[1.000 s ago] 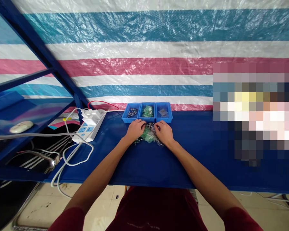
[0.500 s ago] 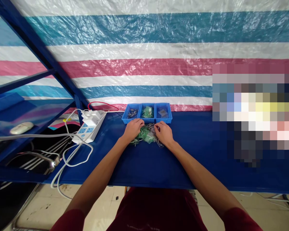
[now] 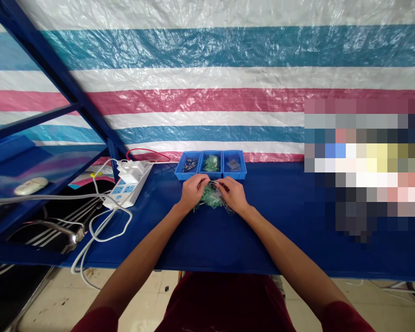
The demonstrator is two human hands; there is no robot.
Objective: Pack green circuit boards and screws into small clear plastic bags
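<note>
My left hand (image 3: 192, 192) and my right hand (image 3: 233, 193) face each other just in front of a blue three-part bin. Fingertips of both are pinched at thin silvery metal pins (image 3: 213, 181), held in the gap between them. Beneath my hands lies a mixed pile of green plastic packets (image 3: 213, 198), with clear packets (image 3: 228, 209) at its right side, partly covered by my right hand. In the bin, the left compartment holds loose metal pins (image 3: 190, 165), the middle one green packets (image 3: 211, 163), the right one clear flat packets (image 3: 233, 164).
A white power strip (image 3: 127, 188) with plugged-in adapters and looping white cables (image 3: 95, 230) lies left on the blue table (image 3: 214, 244). Further left are a blue frame post (image 3: 90, 110) and a computer mouse (image 3: 31, 186) on a shelf. The right side is blurred out.
My hands have come closer together and lifted metal pins between their fingertips, above the pile. The view has tilted slightly.
</note>
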